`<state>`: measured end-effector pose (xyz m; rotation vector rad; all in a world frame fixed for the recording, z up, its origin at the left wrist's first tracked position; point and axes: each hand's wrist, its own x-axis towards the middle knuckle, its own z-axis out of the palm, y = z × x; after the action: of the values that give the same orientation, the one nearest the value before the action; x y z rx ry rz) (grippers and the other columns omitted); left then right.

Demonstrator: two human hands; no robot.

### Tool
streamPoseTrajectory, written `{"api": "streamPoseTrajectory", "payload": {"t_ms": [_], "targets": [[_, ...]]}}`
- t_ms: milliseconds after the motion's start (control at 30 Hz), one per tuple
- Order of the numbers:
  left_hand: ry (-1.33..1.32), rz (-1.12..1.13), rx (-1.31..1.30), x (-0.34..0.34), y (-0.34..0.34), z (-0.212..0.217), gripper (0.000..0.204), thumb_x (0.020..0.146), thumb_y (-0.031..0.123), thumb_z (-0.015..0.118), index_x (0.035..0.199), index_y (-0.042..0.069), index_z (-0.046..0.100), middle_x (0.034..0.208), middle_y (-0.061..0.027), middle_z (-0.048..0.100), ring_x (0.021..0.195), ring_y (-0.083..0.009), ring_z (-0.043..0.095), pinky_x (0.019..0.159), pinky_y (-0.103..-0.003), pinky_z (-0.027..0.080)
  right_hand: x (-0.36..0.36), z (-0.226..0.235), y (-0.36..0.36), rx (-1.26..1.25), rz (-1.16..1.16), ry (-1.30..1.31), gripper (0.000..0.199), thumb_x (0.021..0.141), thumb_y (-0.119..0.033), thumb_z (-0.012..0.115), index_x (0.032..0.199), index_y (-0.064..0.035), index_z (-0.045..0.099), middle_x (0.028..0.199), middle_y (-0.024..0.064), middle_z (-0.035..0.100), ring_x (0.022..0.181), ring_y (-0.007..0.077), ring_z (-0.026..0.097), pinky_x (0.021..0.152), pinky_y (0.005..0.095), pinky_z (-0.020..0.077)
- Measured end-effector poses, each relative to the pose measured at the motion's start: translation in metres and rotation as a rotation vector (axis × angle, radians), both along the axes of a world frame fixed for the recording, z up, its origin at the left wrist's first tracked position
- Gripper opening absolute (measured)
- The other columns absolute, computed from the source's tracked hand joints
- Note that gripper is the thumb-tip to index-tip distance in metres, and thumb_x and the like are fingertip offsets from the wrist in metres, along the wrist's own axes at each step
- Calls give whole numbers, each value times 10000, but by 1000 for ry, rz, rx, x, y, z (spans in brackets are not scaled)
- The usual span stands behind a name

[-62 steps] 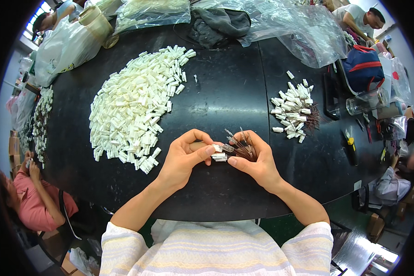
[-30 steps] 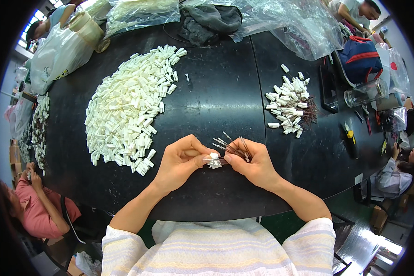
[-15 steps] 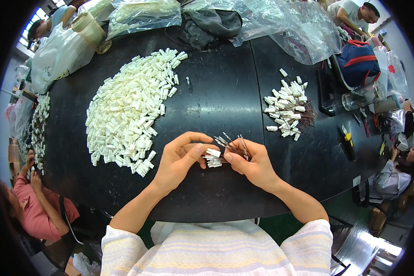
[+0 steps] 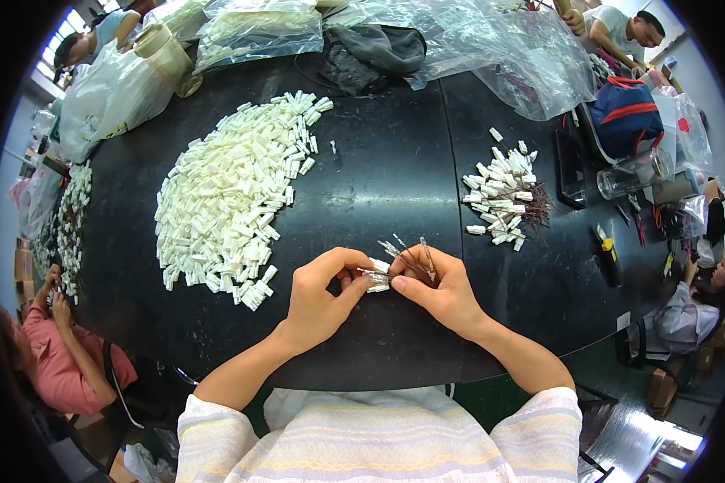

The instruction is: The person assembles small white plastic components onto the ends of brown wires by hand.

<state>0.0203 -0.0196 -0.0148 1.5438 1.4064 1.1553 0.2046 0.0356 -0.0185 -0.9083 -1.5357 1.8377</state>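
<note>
Whitish top (image 4: 379, 435), yellow and lavender stripes, wide sleeves (image 4: 214, 431), bare hands (image 4: 321, 298)

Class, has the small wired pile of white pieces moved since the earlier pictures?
No: the small pile keeps its place just right of the table seam.

Between the fingers (image 4: 411, 288), wires (image 4: 419, 272) and connector housings (image 4: 377, 285); left of and beyond them, on the worktop (image 4: 370, 177), a housing heap (image 4: 217, 201); beyond, to the right, a pile of wired housings (image 4: 503, 193); farther right, a tool (image 4: 611, 256); far ahead, cloth (image 4: 374, 52) beside plastic sheeting (image 4: 532, 68).
</note>
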Motion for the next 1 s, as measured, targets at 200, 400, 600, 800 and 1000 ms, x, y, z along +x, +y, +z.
{"api": "streamPoseTrajectory", "payload": {"t_ms": [200, 400, 600, 800, 1000], "targets": [[-221, -4, -96, 0, 2, 0, 227, 780, -66, 592, 1001, -24, 564, 859, -51, 604, 776, -79, 565, 671, -194, 452, -2, 3, -2, -2, -12, 62, 208, 803, -92, 655, 949, 17, 553, 791, -8, 568, 704, 28, 490, 613, 172, 399], [-228, -22, -78, 0, 2, 3, 249, 802, -17, 598, 1050, -11, 587, 842, -59, 623, 727, -90, 577, 610, -200, 454, 1, 4, 4, -281, 14, 102, 170, 833, -98, 619, 936, 16, 547, 707, -14, 518, 587, 19, 437, 490, 164, 333], [-468, -36, -283, -6, 4, 7, 185, 873, 85, 553, 1019, -16, 605, 817, -42, 615, 671, -59, 536, 581, -181, 425, -1, 5, 3, -332, 2, 140, 129, 862, -89, 577, 921, 16, 530, 653, -32, 458, 515, 18, 368, 429, 181, 255], [-354, -54, -179, -7, 5, 4, 178, 879, 96, 545, 999, -14, 618, 857, -46, 594, 691, -61, 520, 578, -182, 415, -2, 3, 2, -260, 23, 111, 133, 865, -106, 579, 914, 9, 533, 651, -29, 470, 524, 21, 383, 438, 184, 273], [-552, -106, -206, -9, 6, 4, 229, 893, 101, 517, 1073, -30, 570, 951, -89, 577, 750, -108, 543, 598, -213, 451, -3, 6, -1, -203, 8, 76, 149, 863, -133, 588, 900, 4, 543, 649, -34, 479, 539, 20, 394, 463, 184, 298]]}}
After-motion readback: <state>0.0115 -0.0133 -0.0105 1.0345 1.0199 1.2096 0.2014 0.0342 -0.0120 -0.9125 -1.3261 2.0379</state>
